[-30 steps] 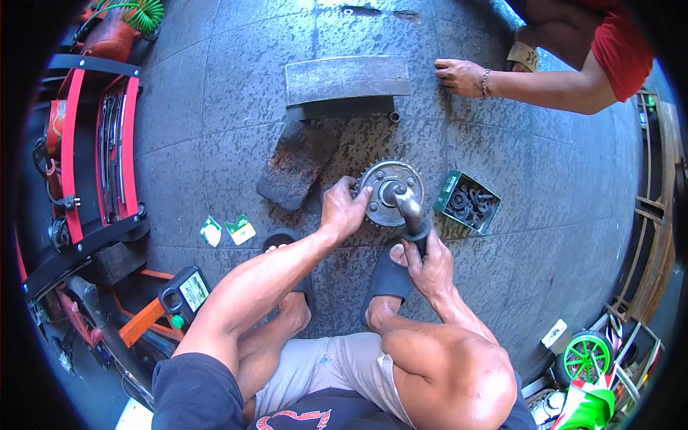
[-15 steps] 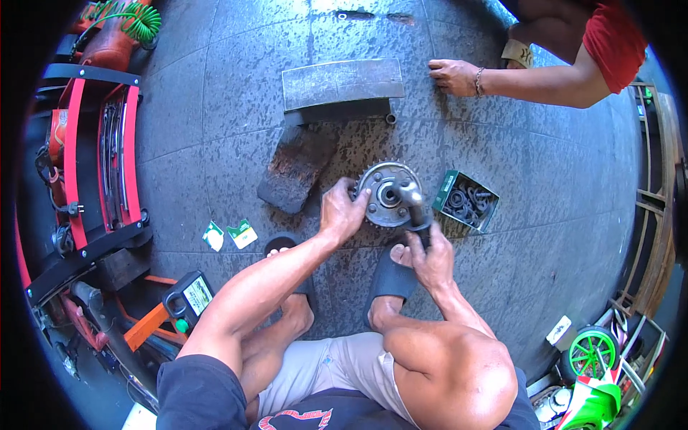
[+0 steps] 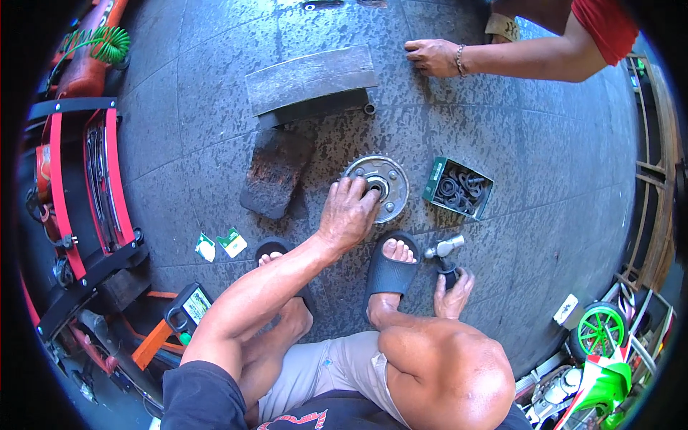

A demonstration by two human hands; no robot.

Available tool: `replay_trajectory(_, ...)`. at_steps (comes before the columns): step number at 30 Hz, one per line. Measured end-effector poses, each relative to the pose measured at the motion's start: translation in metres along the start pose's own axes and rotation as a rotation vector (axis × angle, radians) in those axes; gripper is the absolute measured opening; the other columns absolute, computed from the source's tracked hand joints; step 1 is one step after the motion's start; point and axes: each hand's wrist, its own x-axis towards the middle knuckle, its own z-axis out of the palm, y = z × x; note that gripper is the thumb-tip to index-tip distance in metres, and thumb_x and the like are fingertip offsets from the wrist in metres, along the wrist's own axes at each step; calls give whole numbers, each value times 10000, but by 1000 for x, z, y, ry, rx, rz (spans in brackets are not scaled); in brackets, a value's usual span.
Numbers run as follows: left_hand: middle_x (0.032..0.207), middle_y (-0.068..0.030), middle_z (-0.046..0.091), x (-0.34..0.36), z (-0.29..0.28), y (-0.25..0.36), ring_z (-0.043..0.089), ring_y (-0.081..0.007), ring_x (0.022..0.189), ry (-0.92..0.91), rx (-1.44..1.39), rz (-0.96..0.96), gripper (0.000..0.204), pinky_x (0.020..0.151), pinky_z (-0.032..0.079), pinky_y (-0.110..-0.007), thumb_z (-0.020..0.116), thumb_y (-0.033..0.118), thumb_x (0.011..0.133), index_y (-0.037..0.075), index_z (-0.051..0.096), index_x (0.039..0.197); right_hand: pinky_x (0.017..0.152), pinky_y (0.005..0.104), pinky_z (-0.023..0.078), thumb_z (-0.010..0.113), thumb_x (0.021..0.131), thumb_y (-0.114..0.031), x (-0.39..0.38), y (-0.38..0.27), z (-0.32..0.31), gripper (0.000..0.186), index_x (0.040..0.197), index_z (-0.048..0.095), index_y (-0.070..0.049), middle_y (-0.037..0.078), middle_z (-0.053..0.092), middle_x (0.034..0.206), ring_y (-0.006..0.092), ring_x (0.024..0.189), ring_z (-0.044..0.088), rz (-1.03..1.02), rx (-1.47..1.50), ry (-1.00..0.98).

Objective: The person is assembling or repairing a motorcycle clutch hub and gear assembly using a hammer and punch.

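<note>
A round metal sprocket hub with a toothed rim and bolts lies on the floor in front of my feet. My left hand is on it from the left, fingers curled and pressed together at the centre hole; the fingertips are partly hidden. To the right of my right sandal is a hammer with a bright metal head and a dark handle. My right hand has its thumb and fingers around the handle's grip, low over the floor. The palm side is out of sight.
A green box of dark metal parts stands right of the hub. Left lie a worn block and two torn card pieces. Beyond is a metal slab. Another person's hand rests on the floor, far right.
My right hand has carried the hammer from over the hub to beside my right foot. My left hand has shifted from the hub's rim to its centre. The view has turned slightly.
</note>
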Motion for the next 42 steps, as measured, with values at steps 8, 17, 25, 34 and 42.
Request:
replay_trajectory(8, 964, -126, 587, 8, -6, 3, 560, -326, 932, -37, 9, 10, 187, 791, 430, -453, 747, 123, 812, 51, 677, 970, 970, 415, 499, 719, 872, -145, 93, -141, -10, 556, 1345, 508, 57, 221, 531, 1281, 309, 1101, 600, -29, 546, -226)
replay_trajectory(17, 939, -124, 561, 4, 1, -4, 552, -309, 907, -34, 130, 45, 246, 765, 409, -445, 757, 159, 774, 60, 635, 964, 793, 348, 585, 663, 950, -128, 132, -166, 28, 356, 1255, 616, 50, 194, 743, 1025, 234, 895, 743, 213, 751, -345)
replay_trajectory(25, 981, -131, 570, -2, 4, -9, 553, -321, 937, -36, 76, 37, 294, 787, 410, -455, 766, 134, 766, 58, 629, 1015, 774, 352, 593, 663, 950, -145, 135, -165, 30, 344, 1234, 630, 46, 195, 749, 994, 233, 878, 747, 311, 796, -423)
replay_trajectory(34, 1362, -257, 524, 9, -11, -13, 503, -427, 1282, 147, -121, -393, 650, 1125, 386, -482, 795, 152, 813, -24, 509, 1370, 998, 428, 516, 848, 799, -330, 145, -177, 34, 769, 1354, 531, 96, 298, 670, 1207, 377, 1145, 669, 138, 636, -458)
replay_trajectory(42, 1284, -261, 631, 33, -27, -32, 617, -386, 1219, -228, -358, -605, 721, 1057, 485, -443, 858, 244, 789, -44, 526, 1360, 1016, 456, 499, 858, 786, -346, 146, -189, 27, 777, 1333, 527, 97, 309, 649, 1222, 413, 1175, 640, 191, 579, -464)
